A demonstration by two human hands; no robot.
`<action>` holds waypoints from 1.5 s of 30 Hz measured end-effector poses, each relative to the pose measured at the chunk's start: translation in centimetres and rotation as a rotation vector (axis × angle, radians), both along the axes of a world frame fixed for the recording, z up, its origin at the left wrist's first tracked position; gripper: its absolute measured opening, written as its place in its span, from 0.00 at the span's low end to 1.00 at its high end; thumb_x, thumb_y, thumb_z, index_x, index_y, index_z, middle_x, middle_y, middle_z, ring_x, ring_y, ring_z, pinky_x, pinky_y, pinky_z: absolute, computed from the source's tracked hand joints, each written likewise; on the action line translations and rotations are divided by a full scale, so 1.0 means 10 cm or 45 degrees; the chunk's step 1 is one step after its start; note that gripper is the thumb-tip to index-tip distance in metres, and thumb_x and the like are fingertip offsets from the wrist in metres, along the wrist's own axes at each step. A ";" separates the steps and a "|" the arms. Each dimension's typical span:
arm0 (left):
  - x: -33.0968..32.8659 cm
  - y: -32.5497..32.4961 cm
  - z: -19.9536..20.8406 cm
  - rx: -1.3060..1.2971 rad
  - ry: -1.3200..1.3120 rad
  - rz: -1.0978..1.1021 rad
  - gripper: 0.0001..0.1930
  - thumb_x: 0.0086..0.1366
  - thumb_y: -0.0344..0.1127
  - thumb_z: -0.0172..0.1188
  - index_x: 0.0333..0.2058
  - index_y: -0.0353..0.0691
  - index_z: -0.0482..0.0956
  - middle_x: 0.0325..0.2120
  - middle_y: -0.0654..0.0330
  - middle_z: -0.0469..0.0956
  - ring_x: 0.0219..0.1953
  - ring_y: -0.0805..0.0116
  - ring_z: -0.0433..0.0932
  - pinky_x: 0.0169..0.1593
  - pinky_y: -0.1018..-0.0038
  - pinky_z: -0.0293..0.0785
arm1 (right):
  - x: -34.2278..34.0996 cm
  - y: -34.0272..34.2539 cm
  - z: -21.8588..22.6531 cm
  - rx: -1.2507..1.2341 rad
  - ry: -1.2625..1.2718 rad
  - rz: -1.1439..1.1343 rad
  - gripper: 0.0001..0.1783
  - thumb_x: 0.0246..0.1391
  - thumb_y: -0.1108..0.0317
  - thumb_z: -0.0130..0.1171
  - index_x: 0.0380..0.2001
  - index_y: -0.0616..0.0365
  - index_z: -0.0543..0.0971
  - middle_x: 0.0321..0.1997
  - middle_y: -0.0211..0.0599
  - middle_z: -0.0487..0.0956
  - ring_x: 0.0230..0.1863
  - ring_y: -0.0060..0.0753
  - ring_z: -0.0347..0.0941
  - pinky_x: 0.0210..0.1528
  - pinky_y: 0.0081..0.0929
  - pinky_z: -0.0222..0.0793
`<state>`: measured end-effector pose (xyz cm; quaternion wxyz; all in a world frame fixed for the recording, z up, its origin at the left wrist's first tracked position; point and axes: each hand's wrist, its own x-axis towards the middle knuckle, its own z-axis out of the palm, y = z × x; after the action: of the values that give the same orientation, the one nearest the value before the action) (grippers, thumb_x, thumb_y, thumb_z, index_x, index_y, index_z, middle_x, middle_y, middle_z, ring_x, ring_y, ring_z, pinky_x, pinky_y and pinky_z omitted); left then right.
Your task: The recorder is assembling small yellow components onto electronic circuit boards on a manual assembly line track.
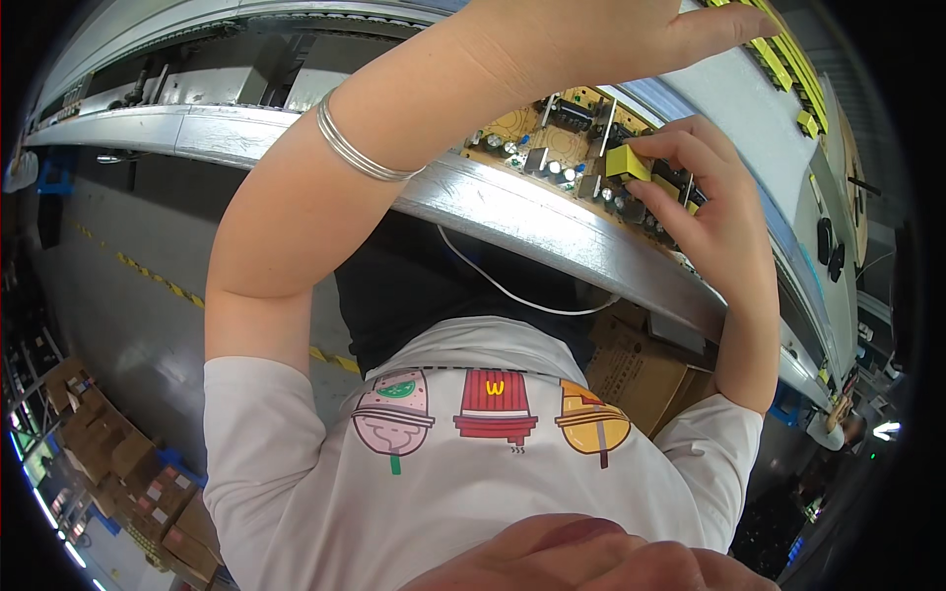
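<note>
My right hand [724,192] pinches a yellow block-shaped component [628,164] between thumb and fingers, at the right part of a tan circuit board [507,125]. Whether the block touches the board, I cannot tell. Black parts, small cylindrical capacitors and upright metal plates crowd the board. My left arm reaches across above it, hiding its left part. At the top edge my left hand [641,39] has its thumb stretched out by rows of yellow parts [774,61]; its other fingers are cut off by the frame.
A silver metal rail [512,205] runs along the near side of the board. Below it hang a white cable [493,281] and a cardboard box [636,364]. One loose yellow block [807,122] lies near the yellow rows. More cartons [113,443] are stacked at the lower left.
</note>
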<state>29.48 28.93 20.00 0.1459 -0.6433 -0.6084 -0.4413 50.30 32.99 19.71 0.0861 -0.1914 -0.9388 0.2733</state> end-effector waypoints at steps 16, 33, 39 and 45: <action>-0.01 0.07 -0.04 0.085 0.062 -0.060 0.27 0.72 0.52 0.53 0.55 0.32 0.73 0.45 0.50 0.81 0.51 0.56 0.77 0.61 0.60 0.67 | 0.05 -0.16 0.07 0.271 -0.067 -0.018 0.12 0.49 0.75 0.67 0.39 0.62 0.83 0.39 0.36 0.76 0.37 0.34 0.71 0.39 0.28 0.68; -0.07 0.10 -0.08 0.191 0.112 -0.149 0.26 0.72 0.51 0.53 0.55 0.32 0.74 0.44 0.51 0.81 0.49 0.58 0.78 0.59 0.62 0.69 | 0.12 -0.06 0.10 0.254 -0.142 -0.027 0.13 0.50 0.76 0.68 0.41 0.64 0.84 0.38 0.35 0.78 0.33 0.30 0.71 0.34 0.24 0.66; -0.14 0.08 0.03 0.285 0.144 -0.180 0.26 0.73 0.51 0.53 0.55 0.32 0.74 0.44 0.51 0.81 0.49 0.59 0.79 0.59 0.63 0.69 | 0.10 -0.03 0.09 0.139 -0.045 -0.038 0.13 0.50 0.72 0.69 0.40 0.63 0.85 0.35 0.33 0.80 0.30 0.27 0.70 0.32 0.22 0.64; -0.11 0.07 0.00 0.331 0.149 -0.157 0.24 0.72 0.49 0.53 0.54 0.34 0.75 0.44 0.53 0.81 0.48 0.60 0.79 0.60 0.62 0.69 | 0.34 0.93 0.32 0.518 0.174 -0.716 0.16 0.57 0.63 0.67 0.47 0.55 0.86 0.39 0.34 0.83 0.34 0.30 0.74 0.36 0.24 0.68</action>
<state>28.37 29.65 19.98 0.2357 -0.6797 -0.4959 -0.4864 53.70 42.28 22.95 0.2570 -0.4025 -0.8767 0.0586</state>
